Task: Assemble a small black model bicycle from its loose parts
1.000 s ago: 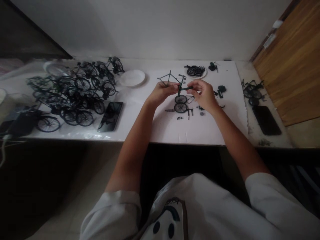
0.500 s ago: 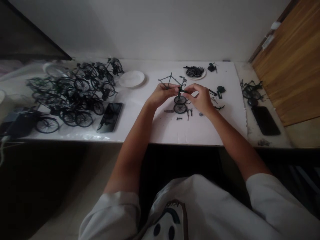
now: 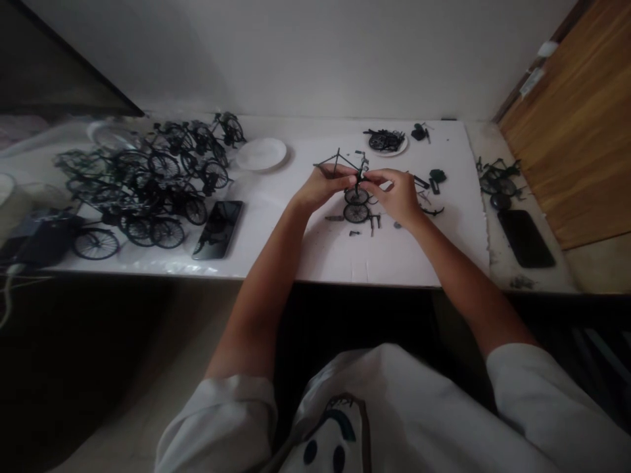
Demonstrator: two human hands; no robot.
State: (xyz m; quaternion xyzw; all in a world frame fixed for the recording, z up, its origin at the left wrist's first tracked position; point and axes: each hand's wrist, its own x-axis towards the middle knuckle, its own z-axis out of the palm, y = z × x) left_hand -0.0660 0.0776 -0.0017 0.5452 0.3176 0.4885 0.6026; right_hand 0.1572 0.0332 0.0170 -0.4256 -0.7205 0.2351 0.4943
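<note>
My left hand is closed on a dark miniature bicycle frame, whose thin tubes rise above my fingers. Close beside it, my right hand pinches at the front end of the same frame, near the small handlebar. The fingertips of both hands nearly meet there. Two small spoked wheels show just below the fingertips; the lower wheel lies on the white board. Small dark parts lie around it.
Many assembled miniature bicycles crowd the left side, beside a phone and a white plate. Another plate holding black parts stands at the back. To the right are loose parts, a green bicycle and a second phone.
The frame and handlebar have turned slightly in my fingers, and the handlebar now stands more upright. Both hands keep their hold in nearly the same place. The view has shifted slightly.
</note>
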